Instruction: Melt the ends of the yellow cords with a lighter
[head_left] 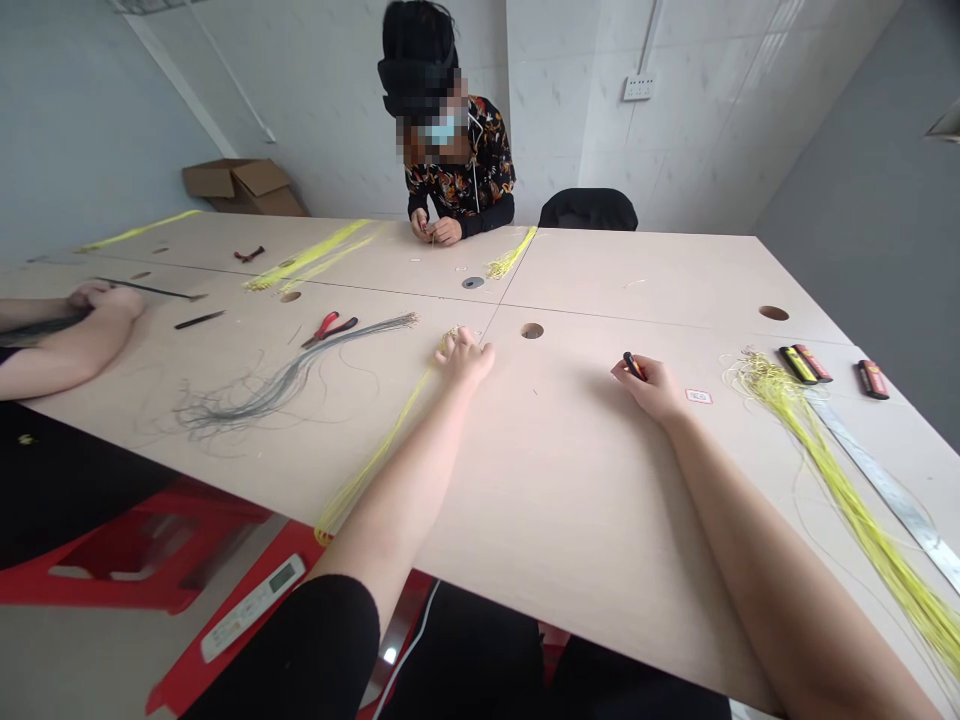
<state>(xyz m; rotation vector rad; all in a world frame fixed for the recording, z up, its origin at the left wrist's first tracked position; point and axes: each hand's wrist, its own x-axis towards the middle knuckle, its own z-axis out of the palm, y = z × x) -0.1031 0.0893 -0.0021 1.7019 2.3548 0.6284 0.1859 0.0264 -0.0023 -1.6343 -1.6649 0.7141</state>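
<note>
My left hand (466,358) rests at the middle of the table with its fingers apart and bent downward. Its fingertips are at the upper end of a thin bundle of yellow strands (390,437), which runs down past my forearm to the table's front edge. My right hand (651,388) is closed around a small dark lighter (634,366), most of it hidden by the fingers. To the right lies a thick bundle of yellow strands (825,460) with curled ends. Left of my left hand is a bundle of grey strands (277,390).
Lighters (872,379) and a steel ruler (885,480) lie at the right. Red-handled pliers (328,328) and a dark slim tool (199,320) lie left. A co-worker (457,190) sits opposite; another person's arms (82,345) are at the left. The table has cable holes (532,331).
</note>
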